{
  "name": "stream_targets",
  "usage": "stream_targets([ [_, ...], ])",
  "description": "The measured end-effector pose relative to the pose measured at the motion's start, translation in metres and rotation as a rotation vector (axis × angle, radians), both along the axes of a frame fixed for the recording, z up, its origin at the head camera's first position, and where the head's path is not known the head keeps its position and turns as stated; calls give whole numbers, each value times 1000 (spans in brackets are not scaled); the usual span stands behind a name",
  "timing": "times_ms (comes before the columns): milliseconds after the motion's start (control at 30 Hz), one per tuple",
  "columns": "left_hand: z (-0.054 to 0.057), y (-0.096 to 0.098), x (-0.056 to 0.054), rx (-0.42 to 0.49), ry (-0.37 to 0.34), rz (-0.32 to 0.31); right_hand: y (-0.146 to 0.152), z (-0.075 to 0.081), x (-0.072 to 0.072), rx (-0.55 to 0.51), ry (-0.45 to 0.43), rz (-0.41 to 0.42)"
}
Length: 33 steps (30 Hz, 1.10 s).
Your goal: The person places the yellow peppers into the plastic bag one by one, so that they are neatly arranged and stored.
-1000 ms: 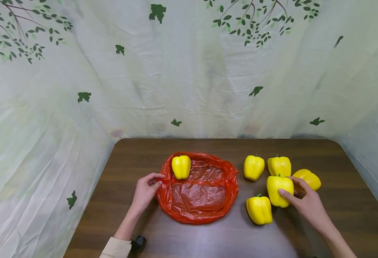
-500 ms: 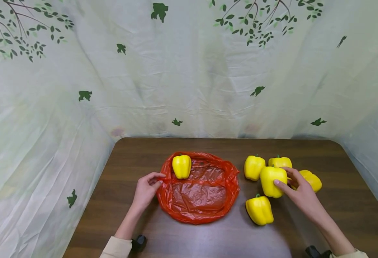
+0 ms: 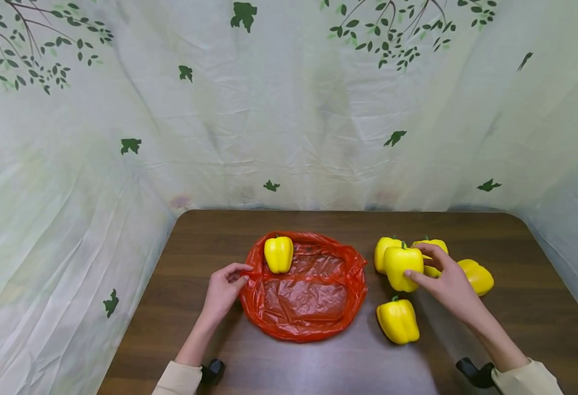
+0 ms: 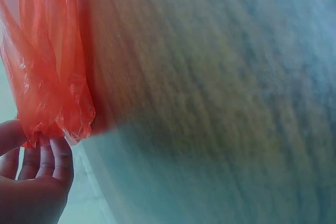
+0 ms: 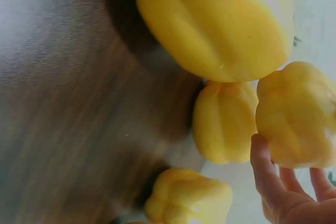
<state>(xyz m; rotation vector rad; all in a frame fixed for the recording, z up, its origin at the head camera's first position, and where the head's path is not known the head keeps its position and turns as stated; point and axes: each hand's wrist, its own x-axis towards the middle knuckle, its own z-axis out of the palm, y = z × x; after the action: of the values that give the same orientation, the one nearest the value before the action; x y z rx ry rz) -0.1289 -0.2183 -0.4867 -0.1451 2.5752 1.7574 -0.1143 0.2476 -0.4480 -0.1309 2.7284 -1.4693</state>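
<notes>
My left hand pinches the left edge of a red plastic bag, which lies spread on the table with its rim rolled into a ring. In the left wrist view the thumb and fingers meet on the gathered red film. One yellow bell pepper stands inside the bag at the back left. With thumb and fingers, my right hand grips another yellow bell pepper, raised off the table. That held pepper appears at the right of the right wrist view.
Several more yellow bell peppers are around the right hand: one nearer the front, one at the right, and two partly hidden behind. The brown wooden table ends at a pale leaf-patterned cloth.
My right hand has carried its bell pepper leftward and away from me, up from among the others. The left hand keeps its hold on the bag's edge.
</notes>
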Motion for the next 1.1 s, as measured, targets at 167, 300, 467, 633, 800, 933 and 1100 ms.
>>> stream_targets([
  [167,0,1,0,-25,29,7,-8,5,-6,13,-18,29],
  [300,-12,-4,-5,-16,9,19,-15,9,-11,20,-18,59],
  [467,-10,-5,-6,3,-20,7,-24,13,-19,14,-14,107],
  [633,-15,-6,-6,-19,7,4,-32,17,-28,6,-13,190],
  [800,-18,-6,-6,-26,38,-1,-45,25,-35,-34,-50,261],
  [933,-18,-5,-6,-15,46,-4,-56,31,-40,-28,-57,317],
  [1100,-15,-4,-5,-10,28,4,-69,35,-46,-23,-69,386],
])
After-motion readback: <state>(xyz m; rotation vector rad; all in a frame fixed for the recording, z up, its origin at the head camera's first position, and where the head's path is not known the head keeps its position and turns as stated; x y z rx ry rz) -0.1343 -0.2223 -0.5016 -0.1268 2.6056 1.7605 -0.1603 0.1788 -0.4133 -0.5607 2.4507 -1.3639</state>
